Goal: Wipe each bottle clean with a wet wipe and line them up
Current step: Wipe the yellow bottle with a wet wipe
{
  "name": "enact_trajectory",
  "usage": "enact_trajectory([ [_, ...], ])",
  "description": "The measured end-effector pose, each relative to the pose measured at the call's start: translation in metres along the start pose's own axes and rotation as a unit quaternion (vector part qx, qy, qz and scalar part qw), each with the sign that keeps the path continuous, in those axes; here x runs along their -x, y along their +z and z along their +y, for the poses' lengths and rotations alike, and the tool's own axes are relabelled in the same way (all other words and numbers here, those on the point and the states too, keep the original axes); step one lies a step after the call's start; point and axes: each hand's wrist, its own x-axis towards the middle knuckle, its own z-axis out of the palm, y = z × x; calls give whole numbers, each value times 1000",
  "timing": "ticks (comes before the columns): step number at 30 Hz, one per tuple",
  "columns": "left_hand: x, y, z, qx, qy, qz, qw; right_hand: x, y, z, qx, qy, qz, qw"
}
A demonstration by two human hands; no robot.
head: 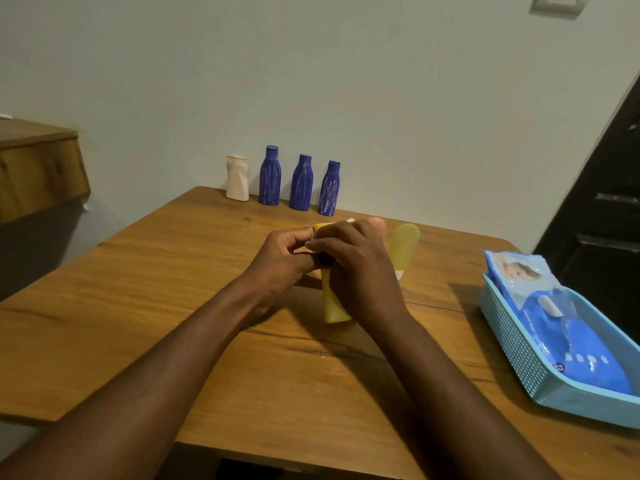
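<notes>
A yellow bottle (333,306) stands at the table's middle, held between both hands. My left hand (282,261) grips its top from the left. My right hand (356,268) wraps its upper body from the right, pressing a white wet wipe (313,244) against it; only slivers of the wipe show. Behind my right hand lie a pale green bottle (403,245) and a pinkish cap or bottle top (377,224), mostly hidden. Along the wall stand a white bottle (237,178) and three blue bottles (270,175) (302,182) (329,188) in a row.
A light blue plastic basket (519,344) at the table's right edge holds a blue pack of wet wipes (540,299). The wooden table (173,278) ends close to the wall. A wooden shelf (38,168) juts out at left; a dark door stands at right.
</notes>
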Motion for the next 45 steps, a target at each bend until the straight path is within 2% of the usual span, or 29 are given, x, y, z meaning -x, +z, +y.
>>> enact_trajectory([
  [3, 2, 3, 1, 1, 9, -9, 1000, -1, -1, 4, 19, 1, 16, 1000],
  [9, 0, 6, 2, -36, 25, -5, 999, -1, -8, 21, -40, 107, 87, 990],
  [11, 1, 7, 2, -51, 37, 2, 998, -1, -10, 24, -63, 117, 107, 985],
  [15, 0, 5, 4, -107, 93, 28, 990, -1, -15, 14, -69, 55, 133, 987],
  [18, 5, 3, 4, -150, 129, 57, 979, 0, -13, 5, -31, -3, 90, 995],
  [21, 11, 2, 5, -164, 143, 72, 973, 1, -11, 3, -20, -11, 82, 996],
  [25, 16, 3, 7, -186, 166, 79, 965, 0, -15, 13, -28, 64, 119, 990],
  [28, 18, 4, 8, -214, 176, 72, 958, 2, -14, 16, -35, 112, 111, 987],
  [32, 18, 3, 7, -229, 185, 85, 952, 4, -13, 6, -38, 60, 115, 991],
  [38, 14, 0, 3, -259, 189, 112, 940, 6, -5, -18, -36, -55, 67, 996],
  [41, 12, -1, 1, -253, 191, 109, 942, 6, -9, -12, -65, -23, 87, 994],
  [45, 12, 1, 1, -254, 202, 101, 941, 3, -17, 2, -91, 77, 115, 986],
])
